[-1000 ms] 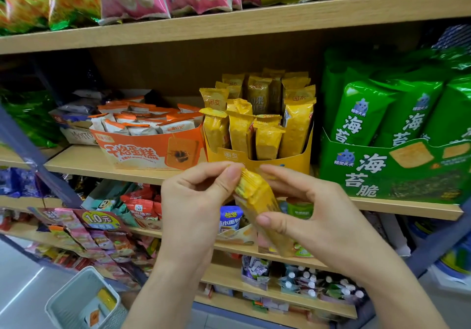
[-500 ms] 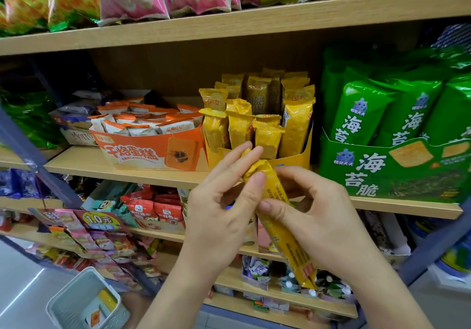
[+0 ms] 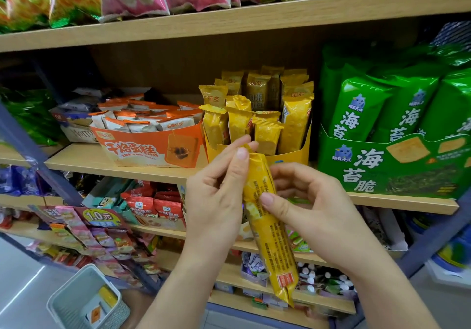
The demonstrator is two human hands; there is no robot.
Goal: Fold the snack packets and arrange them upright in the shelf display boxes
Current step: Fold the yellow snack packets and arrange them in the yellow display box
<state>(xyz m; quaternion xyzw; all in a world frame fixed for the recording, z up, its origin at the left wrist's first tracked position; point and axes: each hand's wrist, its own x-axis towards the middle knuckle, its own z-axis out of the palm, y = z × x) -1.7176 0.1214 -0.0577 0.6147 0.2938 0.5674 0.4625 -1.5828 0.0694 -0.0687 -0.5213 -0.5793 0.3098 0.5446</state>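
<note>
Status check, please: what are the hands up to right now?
Left hand pinches top of yellow packet; right hand grips its middle. Packet not yet in yellow display box. Nothing between them.

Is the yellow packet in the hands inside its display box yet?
Out. The left hand and right hand both hold the yellow packet in front of the yellow display box.

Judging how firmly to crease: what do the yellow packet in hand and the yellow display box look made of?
Yellow packet: likely thin plastic or foil film, glossy, judging by highlights, wrinkles and a crimped end. Yellow display box: probably printed cardboard, matte, with stiff, straight cut edges.
</note>
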